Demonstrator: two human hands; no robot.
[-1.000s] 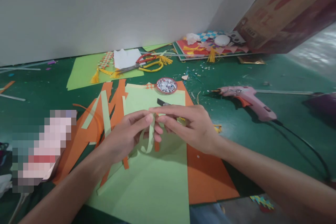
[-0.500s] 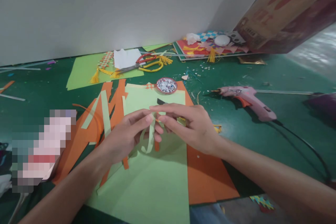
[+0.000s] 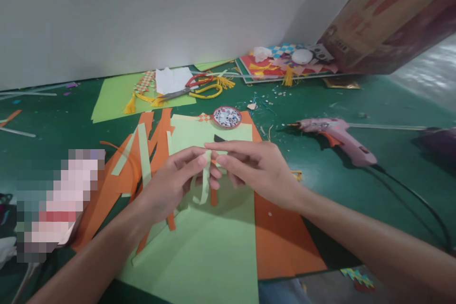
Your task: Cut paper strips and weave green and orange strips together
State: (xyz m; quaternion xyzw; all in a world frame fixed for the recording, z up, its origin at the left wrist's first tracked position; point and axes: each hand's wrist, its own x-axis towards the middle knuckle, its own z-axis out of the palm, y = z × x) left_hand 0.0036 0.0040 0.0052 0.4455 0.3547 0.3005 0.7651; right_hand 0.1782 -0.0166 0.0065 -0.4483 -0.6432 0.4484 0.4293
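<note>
My left hand (image 3: 174,183) and my right hand (image 3: 256,168) meet over a light green paper sheet (image 3: 206,247). Both pinch the top of thin paper strips (image 3: 204,185), light green with an orange one beside them, which hang down in a loop between my fingers. An orange sheet (image 3: 281,237) lies under the green one. More cut green and orange strips (image 3: 142,152) lie spread to the left of my left hand.
A pink glue gun (image 3: 338,135) with a black cord lies at the right. A small round dish of googly eyes (image 3: 227,117) sits beyond my hands. Red-handled scissors (image 3: 185,86), tassels and paper crafts lie by the wall. A cardboard box (image 3: 395,14) stands at the back right.
My hands have stayed together on the strips with only slight finger movement; the right fingers shifted a little over the strip tops. The view drifted slightly.
</note>
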